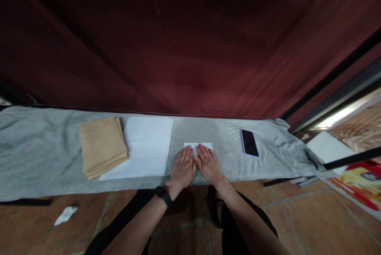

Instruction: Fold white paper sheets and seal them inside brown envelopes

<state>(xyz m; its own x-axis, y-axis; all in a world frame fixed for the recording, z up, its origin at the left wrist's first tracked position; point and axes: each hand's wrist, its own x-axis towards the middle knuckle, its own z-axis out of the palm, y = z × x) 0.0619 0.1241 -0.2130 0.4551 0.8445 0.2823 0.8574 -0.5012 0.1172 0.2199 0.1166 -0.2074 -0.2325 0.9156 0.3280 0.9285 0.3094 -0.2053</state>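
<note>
My left hand [183,166] and my right hand [208,163] lie flat, side by side, fingers stretched out, on a small folded white paper [198,145]. The paper rests on a grey cloth [44,156] that covers a low bench. Only the paper's far edge shows beyond my fingertips. A black band is on my left wrist. Just left of my hands lies a stack of white sheets [143,146].
A pile of brown envelopes [101,146] sits left of the white sheets. A dark phone [249,142] lies on the cloth to the right. A dark red curtain hangs behind. A crumpled paper scrap [66,214] lies on the tiled floor. White paper and a colourful poster lie far right.
</note>
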